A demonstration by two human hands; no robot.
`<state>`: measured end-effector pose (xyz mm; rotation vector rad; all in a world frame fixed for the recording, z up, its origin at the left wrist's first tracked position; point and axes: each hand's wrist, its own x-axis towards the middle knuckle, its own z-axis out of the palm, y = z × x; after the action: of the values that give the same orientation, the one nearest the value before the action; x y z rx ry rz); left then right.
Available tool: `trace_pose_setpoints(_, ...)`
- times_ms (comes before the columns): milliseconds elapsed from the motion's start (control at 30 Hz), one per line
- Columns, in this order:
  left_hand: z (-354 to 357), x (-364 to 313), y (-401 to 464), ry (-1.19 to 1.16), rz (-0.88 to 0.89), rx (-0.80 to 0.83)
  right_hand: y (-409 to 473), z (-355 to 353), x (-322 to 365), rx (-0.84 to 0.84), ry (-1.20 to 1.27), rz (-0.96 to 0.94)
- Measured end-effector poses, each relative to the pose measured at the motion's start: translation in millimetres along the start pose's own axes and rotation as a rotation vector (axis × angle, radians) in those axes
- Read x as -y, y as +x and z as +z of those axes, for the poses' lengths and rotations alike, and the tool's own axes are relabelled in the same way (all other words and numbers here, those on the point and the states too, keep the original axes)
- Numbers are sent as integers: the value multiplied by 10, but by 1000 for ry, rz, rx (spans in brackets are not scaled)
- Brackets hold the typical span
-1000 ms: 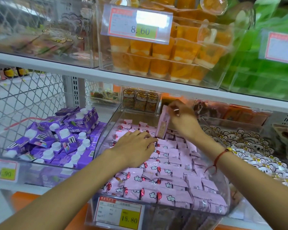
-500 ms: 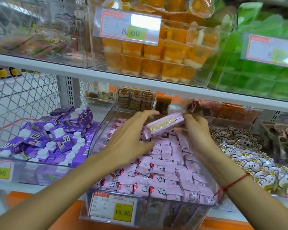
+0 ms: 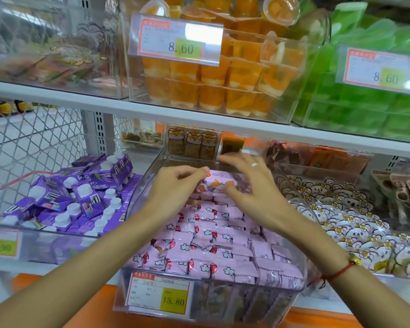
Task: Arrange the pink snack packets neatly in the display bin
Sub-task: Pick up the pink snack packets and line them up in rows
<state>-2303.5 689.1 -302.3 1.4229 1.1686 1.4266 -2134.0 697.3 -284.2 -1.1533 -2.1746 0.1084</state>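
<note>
1. A 15.80 price tag [image 3: 158,295] is sitting on the near wall of the clear display bin [image 3: 291,202].
2. Pink snack packets [image 3: 199,245] are lying in rows inside it.
3. At the far end, the left hand [image 3: 173,189] is pinching one pink packet [image 3: 219,183]; the right hand [image 3: 253,185], fingers spread, is touching it.
4. Purple cartons [image 3: 81,192] are lying to the left.

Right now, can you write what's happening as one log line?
step: setting packet at back of bin | left hand: holds pink packet | right hand: fingers spread over it | clear bin: rows of pink packets
</note>
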Motion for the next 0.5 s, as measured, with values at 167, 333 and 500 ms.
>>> trace_pose_setpoints(167, 34, 41, 24, 126, 64, 10, 2, 90, -27, -3, -208, -71)
trace_pose_setpoints(333, -65, 162, 42, 618, 261, 36, 100, 13, -174, -134, 144, 260)
trace_pose_setpoints(500, -95, 344, 80, 1070, 388, 269, 289, 61, -318, -139, 352, 471)
